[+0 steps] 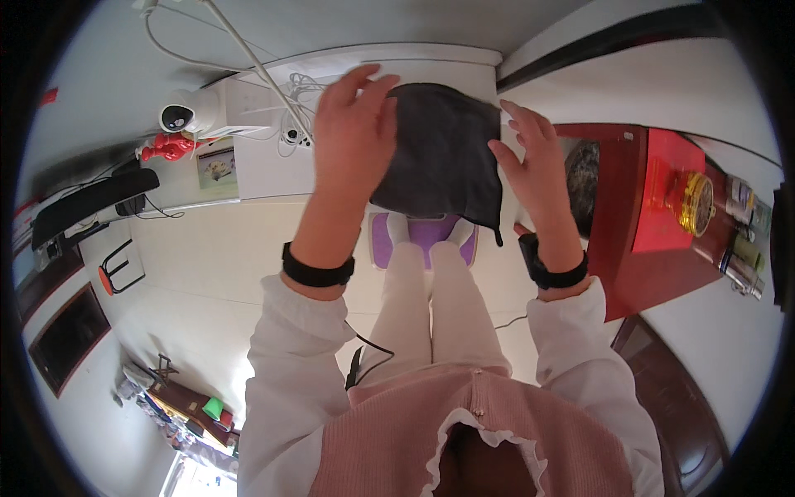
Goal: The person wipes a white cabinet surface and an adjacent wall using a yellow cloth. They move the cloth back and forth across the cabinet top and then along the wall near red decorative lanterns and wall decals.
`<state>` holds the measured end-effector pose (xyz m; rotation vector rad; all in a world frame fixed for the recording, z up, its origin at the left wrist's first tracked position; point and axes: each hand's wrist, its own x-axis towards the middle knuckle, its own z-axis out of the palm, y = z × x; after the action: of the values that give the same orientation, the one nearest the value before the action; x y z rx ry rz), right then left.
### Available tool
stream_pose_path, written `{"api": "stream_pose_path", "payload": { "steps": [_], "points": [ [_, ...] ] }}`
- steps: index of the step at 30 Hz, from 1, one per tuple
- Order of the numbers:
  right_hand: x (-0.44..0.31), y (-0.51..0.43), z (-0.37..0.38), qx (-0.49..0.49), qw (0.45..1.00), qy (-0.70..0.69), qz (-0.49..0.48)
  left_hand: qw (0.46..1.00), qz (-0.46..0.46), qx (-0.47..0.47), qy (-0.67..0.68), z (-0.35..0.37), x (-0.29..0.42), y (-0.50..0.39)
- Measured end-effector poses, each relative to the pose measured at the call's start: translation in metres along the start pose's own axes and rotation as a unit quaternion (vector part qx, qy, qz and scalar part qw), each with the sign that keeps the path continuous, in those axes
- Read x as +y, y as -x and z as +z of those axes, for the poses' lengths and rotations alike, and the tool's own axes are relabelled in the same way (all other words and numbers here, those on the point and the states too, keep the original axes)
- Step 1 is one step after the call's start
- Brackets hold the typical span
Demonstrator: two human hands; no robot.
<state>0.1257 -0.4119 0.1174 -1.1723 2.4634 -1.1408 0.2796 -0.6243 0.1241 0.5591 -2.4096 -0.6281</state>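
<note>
A dark grey cloth [441, 149] is spread over a white surface before me, its near edge reaching past the surface's front. One corner with a small loop hangs down at the near right. My left hand [354, 127] is at the cloth's left edge, back of the hand up and fingers apart; its palm is hidden. At the right edge, my right hand [534, 155] has its thumb and fingers spread, the thumb tip overlapping the cloth's border. No grip on the cloth shows in either hand. Black bands [317, 266] circle both wrists.
White cables [301, 93], a white camera [186, 113] and a red figurine [166, 147] are at the left. On the right, a dark red cabinet [615, 186] bears a gold-coloured container [695, 204] and bottles. My feet rest on a purple platform [428, 239]; a stool [109, 279] stands far left.
</note>
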Motion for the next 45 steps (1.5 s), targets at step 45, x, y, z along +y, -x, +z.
{"api": "stream_pose_path", "payload": {
  "steps": [45],
  "points": [
    [0.058, 0.067, 0.100, -0.100, 0.971, 0.206, -0.064, 0.974, -0.077, -0.198, -0.079, 0.090, -0.005, 0.143]
  ]
}}
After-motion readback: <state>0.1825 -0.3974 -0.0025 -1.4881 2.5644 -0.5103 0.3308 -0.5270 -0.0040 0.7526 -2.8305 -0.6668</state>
